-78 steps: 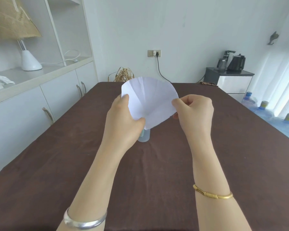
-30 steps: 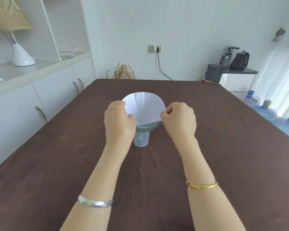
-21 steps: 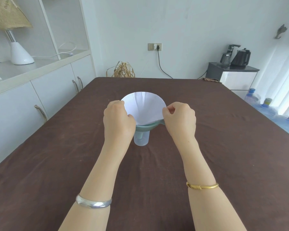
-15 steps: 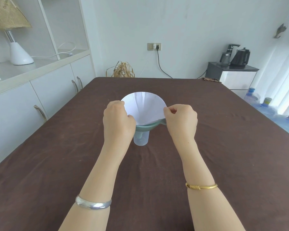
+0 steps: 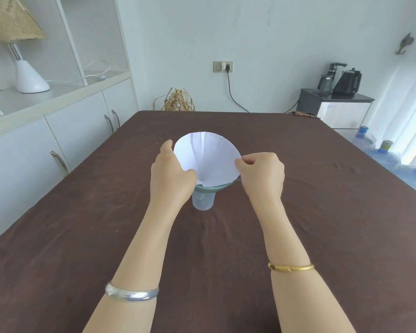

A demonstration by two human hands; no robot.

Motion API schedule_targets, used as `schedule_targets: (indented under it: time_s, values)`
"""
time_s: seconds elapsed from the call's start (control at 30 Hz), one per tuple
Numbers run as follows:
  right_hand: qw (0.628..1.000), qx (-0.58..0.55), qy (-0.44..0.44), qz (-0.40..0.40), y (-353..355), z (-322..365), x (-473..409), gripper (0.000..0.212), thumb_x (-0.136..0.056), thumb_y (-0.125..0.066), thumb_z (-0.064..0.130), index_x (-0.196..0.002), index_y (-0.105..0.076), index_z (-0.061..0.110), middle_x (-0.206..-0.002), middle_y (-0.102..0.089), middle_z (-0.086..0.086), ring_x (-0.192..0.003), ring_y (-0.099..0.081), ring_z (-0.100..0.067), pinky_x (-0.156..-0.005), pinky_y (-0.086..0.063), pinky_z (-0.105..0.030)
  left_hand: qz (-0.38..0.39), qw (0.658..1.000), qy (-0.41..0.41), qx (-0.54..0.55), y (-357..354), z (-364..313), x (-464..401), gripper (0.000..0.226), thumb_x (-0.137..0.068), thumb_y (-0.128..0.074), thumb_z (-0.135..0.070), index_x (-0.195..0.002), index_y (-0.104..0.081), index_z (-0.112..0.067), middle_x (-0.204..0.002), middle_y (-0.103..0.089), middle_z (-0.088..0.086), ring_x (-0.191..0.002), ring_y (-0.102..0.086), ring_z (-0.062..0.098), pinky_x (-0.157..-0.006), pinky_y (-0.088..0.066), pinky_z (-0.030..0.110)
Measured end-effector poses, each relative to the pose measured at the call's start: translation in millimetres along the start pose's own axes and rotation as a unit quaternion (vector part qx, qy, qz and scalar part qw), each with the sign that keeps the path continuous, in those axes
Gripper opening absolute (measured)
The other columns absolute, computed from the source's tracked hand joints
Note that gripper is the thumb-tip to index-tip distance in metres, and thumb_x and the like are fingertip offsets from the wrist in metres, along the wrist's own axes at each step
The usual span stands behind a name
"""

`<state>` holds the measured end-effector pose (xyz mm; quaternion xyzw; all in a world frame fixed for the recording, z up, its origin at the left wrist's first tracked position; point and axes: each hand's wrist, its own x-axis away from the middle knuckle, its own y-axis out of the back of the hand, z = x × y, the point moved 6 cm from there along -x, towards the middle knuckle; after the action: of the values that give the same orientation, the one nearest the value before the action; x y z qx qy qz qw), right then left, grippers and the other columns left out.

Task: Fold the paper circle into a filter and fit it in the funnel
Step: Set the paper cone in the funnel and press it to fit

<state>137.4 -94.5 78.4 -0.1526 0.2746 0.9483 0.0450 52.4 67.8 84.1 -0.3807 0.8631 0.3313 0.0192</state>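
A white paper cone (image 5: 208,157), creased into a filter, sits point-down in a teal funnel (image 5: 214,187), and its upper rim stands well above the funnel's edge. The funnel rests on a clear plastic cup (image 5: 203,200) in the middle of the brown table. My right hand (image 5: 262,175) pinches the cone's right edge between thumb and forefinger. My left hand (image 5: 172,174) lies against the cone's left side with fingers loosened and stretched along the paper; it hides the funnel's left rim.
The brown cloth-covered table (image 5: 226,248) stretches all around the cup. White cabinets (image 5: 58,131) with a lamp (image 5: 27,73) line the left wall. A side cabinet (image 5: 341,109) with a kettle and several water bottles (image 5: 380,150) stands at the right.
The cone came down from mid-air into the funnel. Since half a second ago my left hand has loosened its pinch and spread along the paper's left side; my right hand keeps its pinch.
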Motion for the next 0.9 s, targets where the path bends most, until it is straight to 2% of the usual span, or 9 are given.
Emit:
schedule_targets:
  time_s: [0.1, 0.17, 0.3, 0.5, 0.57, 0.6, 0.67, 0.73, 0.9]
  values:
    - [1.0, 0.002, -0.012, 0.014, -2, -2, -3, 0.025, -0.074, -0.052, 0.008, -0.052, -0.041, 0.013, -0.057, -0.033, -0.008, -0.058, -0.023, -0.021, -0.048, -0.021, -0.026, 0.029, 0.999, 0.022, 0.032, -5, 2, 0, 0.08, -0.076, -0.048, 0.004, -0.146, -0.014, -0.014, -0.142, -0.038, 0.01, -0.128, -0.037, 0.032, -0.097, -0.042, 0.044]
    - [1.0, 0.001, -0.024, 0.019, -3, -4, -5, 0.02, -0.075, -0.054, 0.01, -0.056, -0.053, 0.003, -0.059, -0.044, -0.009, -0.057, -0.031, -0.022, -0.049, -0.027, -0.025, 0.048, 0.997, 0.037, 0.049, -9, 4, -1, 0.081, -0.075, -0.046, 0.005, -0.146, -0.012, -0.016, -0.142, -0.037, 0.01, -0.126, -0.038, 0.033, -0.095, -0.044, 0.046]
    - [0.999, -0.003, -0.026, 0.019, -4, -3, -6, 0.017, -0.077, -0.058, 0.014, -0.069, -0.068, 0.003, -0.065, -0.063, -0.016, -0.057, -0.045, -0.025, -0.047, -0.033, -0.023, 0.064, 0.994, 0.046, 0.078, -13, 7, -1, 0.078, -0.075, -0.043, 0.006, -0.145, -0.017, -0.018, -0.133, -0.044, 0.009, -0.117, -0.045, 0.031, -0.082, -0.045, 0.039]
    - [0.999, 0.011, -0.024, 0.021, -5, -3, -7, 0.014, -0.078, -0.059, 0.017, -0.071, -0.068, 0.009, -0.064, -0.062, -0.006, -0.059, -0.054, -0.026, -0.045, -0.032, -0.018, 0.077, 0.988, 0.052, 0.123, -16, 8, -1, 0.069, -0.08, -0.036, 0.003, -0.144, -0.02, -0.018, -0.133, -0.043, 0.002, -0.111, -0.043, 0.022, -0.08, -0.036, 0.032]
    - [0.999, 0.014, -0.026, 0.023, -5, -3, -8, 0.012, -0.079, -0.06, 0.017, -0.071, -0.067, 0.011, -0.065, -0.061, -0.002, -0.06, -0.053, -0.025, -0.045, -0.031, -0.018, 0.065, 0.987, 0.058, 0.138, -14, 8, -1, 0.058, -0.085, -0.033, -0.001, -0.14, -0.029, -0.016, -0.119, -0.046, -0.002, -0.102, -0.042, 0.017, -0.079, -0.033, 0.03]
    - [0.999, 0.017, -0.027, 0.024, -5, -3, -8, 0.012, -0.079, -0.06, 0.017, -0.07, -0.067, 0.011, -0.065, -0.061, -0.002, -0.06, -0.053, -0.024, -0.045, -0.03, -0.018, 0.054, 0.987, 0.054, 0.143, -12, 8, -1, 0.046, -0.088, -0.031, -0.005, -0.132, -0.039, -0.014, -0.107, -0.048, -0.003, -0.093, -0.043, 0.016, -0.075, -0.034, 0.029]
    - [0.999, 0.02, -0.029, 0.027, -5, -3, -8, 0.012, -0.079, -0.061, 0.017, -0.069, -0.066, 0.013, -0.066, -0.061, -0.001, -0.06, -0.053, -0.023, -0.044, -0.029, -0.018, 0.023, 0.989, 0.044, 0.136, -8, 7, -2, 0.023, -0.092, -0.029, -0.01, -0.09, -0.051, -0.007, -0.076, -0.042, -0.003, -0.067, -0.039, 0.013, -0.058, -0.029, 0.028]
    - [0.999, 0.022, -0.03, 0.03, -5, -4, -9, 0.012, -0.079, -0.061, 0.018, -0.069, -0.065, 0.014, -0.066, -0.061, -0.001, -0.06, -0.053, -0.023, -0.044, -0.029, -0.018, 0.01, 0.992, 0.034, 0.12, -6, 8, -4, 0.03, -0.091, -0.028, -0.009, -0.062, -0.03, -0.013, -0.063, -0.027, -0.002, -0.055, -0.026, 0.015, -0.05, -0.02, 0.029]
    - [0.998, 0.034, -0.039, 0.033, -8, -5, -10, 0.022, -0.077, -0.061, 0.014, -0.057, -0.053, 0.018, -0.057, -0.053, 0.004, -0.054, -0.049, -0.02, -0.043, -0.028, -0.018, 0.02, 0.994, 0.043, 0.1, -5, 8, -7, 0.03, -0.076, -0.029, 0.006, -0.06, -0.016, -0.016, -0.061, -0.019, -0.001, -0.055, -0.015, 0.018, -0.048, -0.013, 0.027]
